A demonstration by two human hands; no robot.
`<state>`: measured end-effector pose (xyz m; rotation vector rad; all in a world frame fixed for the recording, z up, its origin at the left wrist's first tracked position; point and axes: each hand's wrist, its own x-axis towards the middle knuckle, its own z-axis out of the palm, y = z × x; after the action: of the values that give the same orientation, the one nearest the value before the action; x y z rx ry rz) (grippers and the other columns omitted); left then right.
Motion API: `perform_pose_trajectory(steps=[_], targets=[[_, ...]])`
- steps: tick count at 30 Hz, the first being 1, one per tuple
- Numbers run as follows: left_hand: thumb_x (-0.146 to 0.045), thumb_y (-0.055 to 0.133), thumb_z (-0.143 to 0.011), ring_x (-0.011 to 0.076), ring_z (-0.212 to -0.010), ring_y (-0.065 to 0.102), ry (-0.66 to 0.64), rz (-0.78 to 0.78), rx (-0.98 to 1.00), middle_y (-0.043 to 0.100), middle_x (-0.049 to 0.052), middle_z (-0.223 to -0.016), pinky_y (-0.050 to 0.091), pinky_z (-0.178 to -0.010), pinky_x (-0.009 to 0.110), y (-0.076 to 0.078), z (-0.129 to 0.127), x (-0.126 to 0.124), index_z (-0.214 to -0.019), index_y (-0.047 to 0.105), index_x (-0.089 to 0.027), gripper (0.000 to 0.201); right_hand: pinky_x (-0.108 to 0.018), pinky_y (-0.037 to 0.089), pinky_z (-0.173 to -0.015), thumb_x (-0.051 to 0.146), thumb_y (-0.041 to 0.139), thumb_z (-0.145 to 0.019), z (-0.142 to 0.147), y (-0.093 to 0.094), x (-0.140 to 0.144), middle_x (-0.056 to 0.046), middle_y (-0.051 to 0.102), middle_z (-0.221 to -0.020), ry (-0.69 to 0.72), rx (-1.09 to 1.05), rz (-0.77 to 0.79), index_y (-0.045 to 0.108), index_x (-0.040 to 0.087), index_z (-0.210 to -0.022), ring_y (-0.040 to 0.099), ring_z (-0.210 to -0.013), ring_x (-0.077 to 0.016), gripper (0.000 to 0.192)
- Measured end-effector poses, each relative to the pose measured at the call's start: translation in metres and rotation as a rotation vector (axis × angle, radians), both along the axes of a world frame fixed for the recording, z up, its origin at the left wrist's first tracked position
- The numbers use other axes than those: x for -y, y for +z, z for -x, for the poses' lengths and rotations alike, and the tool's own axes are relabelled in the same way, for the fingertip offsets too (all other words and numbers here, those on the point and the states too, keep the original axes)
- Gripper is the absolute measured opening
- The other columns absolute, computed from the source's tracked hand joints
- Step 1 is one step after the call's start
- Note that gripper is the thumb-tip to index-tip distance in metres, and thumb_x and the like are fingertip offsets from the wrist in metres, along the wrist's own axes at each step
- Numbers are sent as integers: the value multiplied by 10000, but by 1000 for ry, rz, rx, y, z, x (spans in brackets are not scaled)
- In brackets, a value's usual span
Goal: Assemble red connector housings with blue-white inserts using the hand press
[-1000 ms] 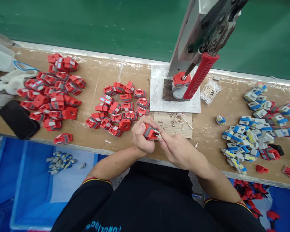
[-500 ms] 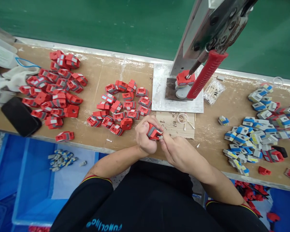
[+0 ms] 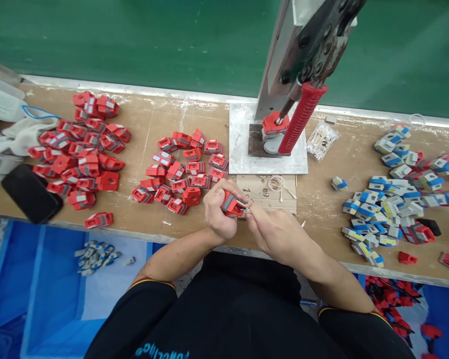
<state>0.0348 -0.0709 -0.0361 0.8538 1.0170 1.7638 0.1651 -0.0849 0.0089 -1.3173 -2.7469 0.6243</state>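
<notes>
Above the near edge of the worn wooden workbench (image 3: 333, 219), my left hand (image 3: 219, 214) grips a small red-and-grey plastic housing (image 3: 232, 204) while my right hand (image 3: 275, 232) pinches at its right end. A cluster of matching red housings (image 3: 181, 169) lies just beyond my left hand, and the red-handled lever press (image 3: 301, 117) stands behind.

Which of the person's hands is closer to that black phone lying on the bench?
Left. The left hand lies between the flat black phone and the right hand, which sits farther away.
</notes>
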Motion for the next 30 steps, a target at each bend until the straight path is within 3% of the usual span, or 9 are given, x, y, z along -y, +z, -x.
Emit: perform_pose_trajectory(steps=[6,17,30], targets=[[-431,475,-960,162,-518,527,20,15,-30,611,35,-547,402,-514,306,0,0,1,-642,621,-208,415,-323,151,-497,261,229,-1093,3,-1,2,-53,672,-565,-8,4,-41,605,165,-964,499,-389,-185,409],[-444,471,-969,156,-508,502,-14,30,-41,589,34,-543,372,-508,314,2,0,5,-627,605,-209,436,-332,156,-510,274,247,-1100,6,12,-2,-109,735,-659,58,161,122,595,130,-1077,661,-500,-256,377],[-412,466,-964,162,-517,494,-36,59,-36,586,40,-540,365,-535,326,3,-1,7,-617,604,-207,426,-334,177,-515,234,337,-1097,15,26,-4,-141,776,-753,55,327,280,593,103,-1134,730,-611,-270,290]])
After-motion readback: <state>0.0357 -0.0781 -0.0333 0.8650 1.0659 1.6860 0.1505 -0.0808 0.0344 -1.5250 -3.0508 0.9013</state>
